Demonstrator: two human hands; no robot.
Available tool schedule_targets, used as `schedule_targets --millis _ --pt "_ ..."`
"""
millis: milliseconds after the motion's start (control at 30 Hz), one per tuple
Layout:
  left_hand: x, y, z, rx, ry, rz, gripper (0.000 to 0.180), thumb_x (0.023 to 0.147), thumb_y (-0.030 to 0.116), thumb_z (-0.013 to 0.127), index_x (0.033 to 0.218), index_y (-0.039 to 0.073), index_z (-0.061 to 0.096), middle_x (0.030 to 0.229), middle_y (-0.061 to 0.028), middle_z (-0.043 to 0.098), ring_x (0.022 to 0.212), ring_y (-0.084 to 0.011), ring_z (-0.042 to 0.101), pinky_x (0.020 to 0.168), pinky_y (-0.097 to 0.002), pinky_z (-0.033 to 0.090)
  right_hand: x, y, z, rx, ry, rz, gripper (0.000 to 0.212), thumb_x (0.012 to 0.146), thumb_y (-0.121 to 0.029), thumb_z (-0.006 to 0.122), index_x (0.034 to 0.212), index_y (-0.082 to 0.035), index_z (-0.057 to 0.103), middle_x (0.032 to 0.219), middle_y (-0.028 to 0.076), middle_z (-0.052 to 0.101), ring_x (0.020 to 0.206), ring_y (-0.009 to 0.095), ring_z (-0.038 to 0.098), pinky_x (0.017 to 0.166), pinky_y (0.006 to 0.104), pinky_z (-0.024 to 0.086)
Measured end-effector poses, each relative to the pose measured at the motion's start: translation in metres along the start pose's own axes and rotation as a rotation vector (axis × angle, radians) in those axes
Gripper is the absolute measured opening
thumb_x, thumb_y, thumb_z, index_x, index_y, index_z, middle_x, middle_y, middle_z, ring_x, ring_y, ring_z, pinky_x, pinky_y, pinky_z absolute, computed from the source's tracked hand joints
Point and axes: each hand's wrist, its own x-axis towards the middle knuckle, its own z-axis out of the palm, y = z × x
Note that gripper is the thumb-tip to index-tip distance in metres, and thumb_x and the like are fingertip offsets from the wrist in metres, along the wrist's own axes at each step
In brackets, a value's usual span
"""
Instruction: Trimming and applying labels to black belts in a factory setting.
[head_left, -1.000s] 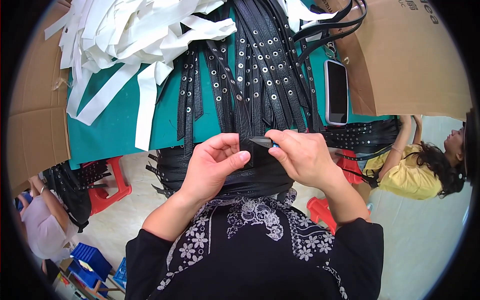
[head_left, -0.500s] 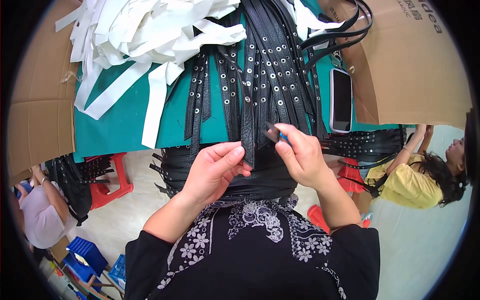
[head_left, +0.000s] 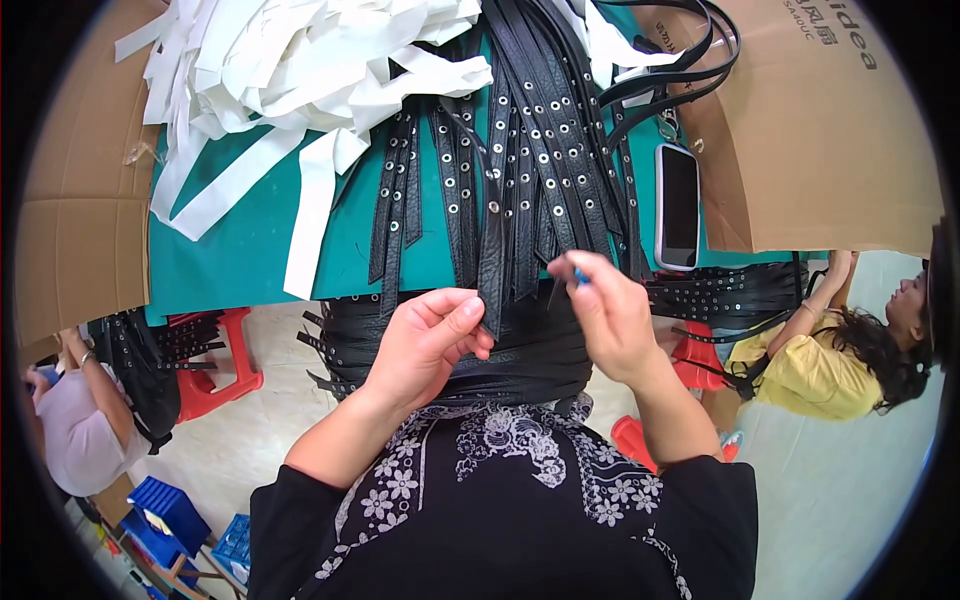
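My left hand pinches the lower end of a black leather strap between thumb and fingers. A metal eyelet shows higher up on that strap, which hangs over the near edge of the green table. To the right of the strap, and apart from it, my right hand is closed round small thread snips with a blue part; their dark blades are smeared by motion. Many more black straps with rows of eyelets lie fanned out beyond my hands. Further black straps are heaped across my lap.
White fabric strips pile up at the far left. A phone lies on the right of the table, beside a cardboard box; more cardboard stands left. Two people sit nearby, one in yellow, one in pale clothing.
My right hand, with the snips, has shifted slightly right, away from the strap's end. My left hand keeps its pinch, a little lower and further left.
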Motion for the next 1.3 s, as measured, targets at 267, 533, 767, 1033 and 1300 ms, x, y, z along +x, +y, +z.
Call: schedule_targets --millis 267,533,767,1033,1300 --pt "-0.005 -0.001 0.008 -0.180 -0.114 -0.169 0.020 0.088 0.020 0.051 0.090 0.001 0.056 0.067 -0.0031 0.054 0.057 -0.0112 0.048 0.056 -0.0230 0.040 0.026 -0.002 0.039 1.312 -0.357 0.948 0.031 0.092 -0.027 0.044 0.110 -0.002 0.051 0.059 -0.009 0.031 0.043 0.000 0.023 0.039 0.0161 0.017" --pt "-0.017 0.005 -0.001 0.067 0.038 0.111 0.018 0.081 0.004 0.059 0.098 -0.002 0.058 0.082 -0.0081 0.061 0.068 -0.0125 0.057 0.062 -0.0233 0.046 0.022 -0.005 0.007 -0.069 -0.149 -0.122 0.022 0.081 -0.011 0.054 0.100 -0.001 0.052 0.065 0.008 0.052 0.057 0.017 0.055 0.050 0.0283 0.040" --pt "-0.018 0.007 0.000 0.262 0.027 0.235 0.019 0.081 0.000 0.058 0.099 -0.004 0.058 0.082 -0.0084 0.061 0.068 -0.0119 0.057 0.062 -0.0234 0.048 0.025 -0.029 -0.016 -0.360 -0.370 -0.330 0.026 0.071 -0.024 0.064 0.090 -0.008 0.059 0.061 0.003 0.050 0.050 0.020 0.051 0.045 0.0299 0.039" --pt "-0.019 0.006 0.002 0.288 0.037 0.254 0.020 0.081 0.005 0.061 0.099 -0.002 0.058 0.079 -0.0062 0.061 0.069 -0.0095 0.057 0.061 -0.0223 0.049 0.027 -0.028 -0.015 -0.341 -0.380 -0.337 0.023 0.069 -0.023 0.066 0.088 -0.010 0.060 0.055 0.001 0.046 0.046 0.017 0.049 0.042 0.0293 0.037" --pt "-0.017 0.005 -0.001 0.300 0.048 0.216 0.019 0.082 0.002 0.057 0.101 -0.004 0.058 0.083 -0.0074 0.062 0.068 -0.0115 0.058 0.061 -0.0242 0.048 0.024 -0.022 -0.010 -0.363 -0.327 -0.348 0.019 0.070 -0.021 0.066 0.084 -0.011 0.060 0.055 0.001 0.046 0.047 0.017 0.049 0.043 0.0294 0.036"
